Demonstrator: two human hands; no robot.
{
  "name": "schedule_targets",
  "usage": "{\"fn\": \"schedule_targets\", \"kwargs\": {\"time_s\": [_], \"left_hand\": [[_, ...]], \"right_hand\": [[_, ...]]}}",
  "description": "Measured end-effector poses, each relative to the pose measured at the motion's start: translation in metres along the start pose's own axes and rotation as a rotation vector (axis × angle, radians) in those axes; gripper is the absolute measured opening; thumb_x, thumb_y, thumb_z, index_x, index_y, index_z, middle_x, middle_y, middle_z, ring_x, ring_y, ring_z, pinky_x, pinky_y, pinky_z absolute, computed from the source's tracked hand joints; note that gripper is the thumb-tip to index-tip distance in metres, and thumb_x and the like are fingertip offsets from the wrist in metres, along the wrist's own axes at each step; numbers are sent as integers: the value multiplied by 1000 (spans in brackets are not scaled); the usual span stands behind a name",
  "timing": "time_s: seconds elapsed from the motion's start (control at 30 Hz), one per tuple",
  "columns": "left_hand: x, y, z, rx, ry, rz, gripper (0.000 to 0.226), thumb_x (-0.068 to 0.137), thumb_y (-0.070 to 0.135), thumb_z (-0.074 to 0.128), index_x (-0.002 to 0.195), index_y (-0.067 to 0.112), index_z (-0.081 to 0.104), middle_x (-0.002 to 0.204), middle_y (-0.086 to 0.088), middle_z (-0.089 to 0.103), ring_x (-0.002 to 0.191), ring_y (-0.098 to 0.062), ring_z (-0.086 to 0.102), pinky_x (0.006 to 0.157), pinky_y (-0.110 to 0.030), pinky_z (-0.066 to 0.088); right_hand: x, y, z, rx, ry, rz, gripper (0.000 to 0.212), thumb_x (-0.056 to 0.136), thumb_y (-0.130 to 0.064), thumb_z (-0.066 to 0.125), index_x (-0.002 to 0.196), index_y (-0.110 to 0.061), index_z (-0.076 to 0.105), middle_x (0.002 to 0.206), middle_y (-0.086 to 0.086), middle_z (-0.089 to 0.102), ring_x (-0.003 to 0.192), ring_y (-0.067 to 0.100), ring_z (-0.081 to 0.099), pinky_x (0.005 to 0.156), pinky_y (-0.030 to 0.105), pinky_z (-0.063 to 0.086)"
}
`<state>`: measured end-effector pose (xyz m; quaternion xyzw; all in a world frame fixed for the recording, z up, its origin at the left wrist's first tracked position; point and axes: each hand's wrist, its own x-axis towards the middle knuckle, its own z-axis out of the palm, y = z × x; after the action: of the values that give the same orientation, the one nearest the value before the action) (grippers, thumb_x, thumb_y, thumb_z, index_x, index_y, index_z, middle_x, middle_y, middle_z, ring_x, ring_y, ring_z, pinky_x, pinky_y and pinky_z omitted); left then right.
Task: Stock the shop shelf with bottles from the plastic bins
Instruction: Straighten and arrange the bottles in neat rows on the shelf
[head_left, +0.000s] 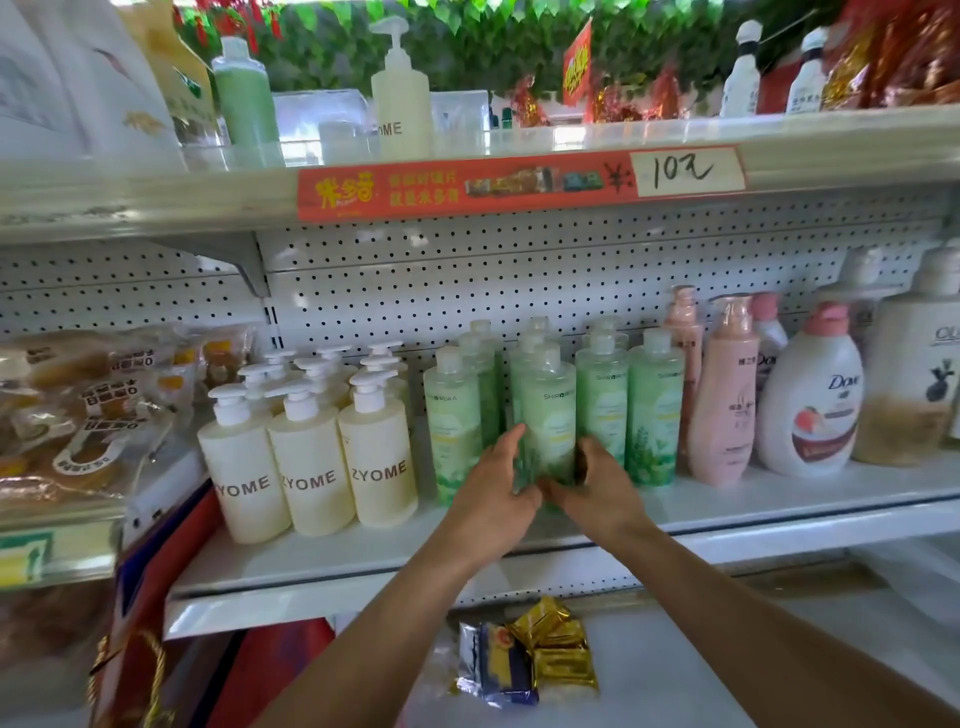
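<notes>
While both hands' grip wraps its base, green bottle stands upright w/ clear cap, leafy label.

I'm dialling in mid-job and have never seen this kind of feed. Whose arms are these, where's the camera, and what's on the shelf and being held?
There is no machine: a person wears one wide-angle camera on the head, looking forward and down, so the arms are their own. Both hands grip one green bottle low on its body, the left hand on its left side, the right hand on its right, at the front of the middle shelf. More green bottles stand around it. Cream pump bottles stand to the left, pink bottles and a white Dove bottle to the right. No bins show.
</notes>
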<state>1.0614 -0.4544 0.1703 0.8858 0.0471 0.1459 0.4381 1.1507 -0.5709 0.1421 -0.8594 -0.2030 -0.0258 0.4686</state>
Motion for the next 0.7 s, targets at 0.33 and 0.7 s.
{"fn": "schedule_targets", "kwargs": {"time_s": [0.33, 0.7], "left_hand": [[27, 48, -19, 228, 92, 283, 69, 94, 23, 58, 149, 43, 21, 150, 5, 29, 132, -15, 41, 110, -34, 37], [39, 60, -8, 208, 39, 296, 70, 91, 15, 59, 146, 41, 24, 148, 2, 33, 127, -20, 47, 106, -41, 42]], "right_hand": [[-12, 5, -17, -156, 72, -17, 45, 79, -42, 73, 109, -20, 48, 103, -4, 64, 95, 20, 60, 78, 34, 50], [-12, 15, -34, -189, 106, 1, 46, 79, -39, 73, 111, -18, 47, 110, 0, 65, 100, 24, 62, 83, 38, 51]]}}
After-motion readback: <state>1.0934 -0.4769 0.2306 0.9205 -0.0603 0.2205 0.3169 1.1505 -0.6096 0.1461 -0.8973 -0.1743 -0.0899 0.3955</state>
